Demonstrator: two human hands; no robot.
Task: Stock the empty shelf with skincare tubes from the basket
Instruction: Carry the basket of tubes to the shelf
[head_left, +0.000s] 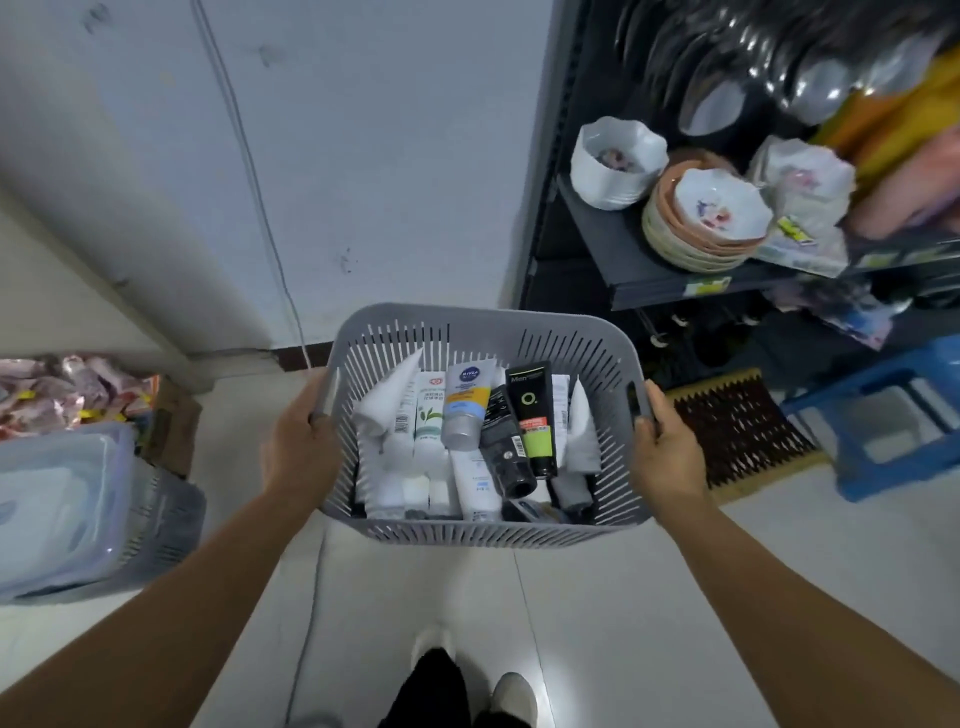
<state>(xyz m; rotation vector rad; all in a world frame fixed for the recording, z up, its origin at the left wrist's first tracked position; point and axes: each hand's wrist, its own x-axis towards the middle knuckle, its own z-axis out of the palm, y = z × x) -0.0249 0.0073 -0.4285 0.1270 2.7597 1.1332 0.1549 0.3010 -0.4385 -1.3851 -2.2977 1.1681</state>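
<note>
A grey slotted plastic basket (467, 325) hangs in front of me above the floor. My left hand (298, 441) grips its left rim and my right hand (667, 447) grips its right rim. Inside lie several skincare tubes: white ones (400, 410), a blue and yellow Nivea tube (466, 402), a black tube (506, 447) and a black and green tube (532, 415). A dark metal shelf unit (654, 275) stands at the right.
The shelf carries a stack of bowls (701, 218), a white bowl stack (613, 161) and wrapped goods. A blue plastic stool (893, 415) and a brown doormat (743, 431) lie on the floor at right. Another grey basket with a clear lid (78, 509) sits at left.
</note>
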